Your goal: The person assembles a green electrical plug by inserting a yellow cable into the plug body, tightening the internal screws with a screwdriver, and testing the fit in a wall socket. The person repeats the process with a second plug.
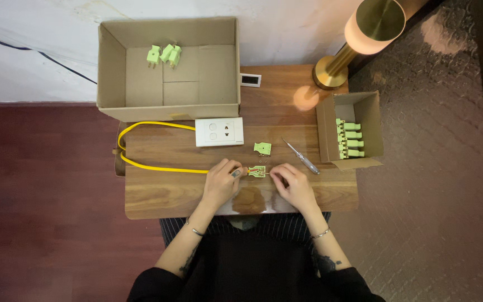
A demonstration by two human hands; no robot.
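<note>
An opened green plug half (256, 171) with exposed wires lies on the wooden table (157, 196), between my hands. My left hand (222, 182) pinches the end of a yellow cable (152, 166) where it enters that plug. My right hand (292, 184) rests just right of the plug, fingertips close to it; I cannot tell whether they hold a small part. The plug's green cover (262, 148) lies a little farther back. A screwdriver (302, 157) with a clear handle lies to the right.
A white wall socket plate (219, 132) sits behind my hands. A large cardboard box (113, 72) at the back holds three green plugs (163, 55). A small box (326, 128) on the right holds several more. A brass lamp (364, 28) stands back right.
</note>
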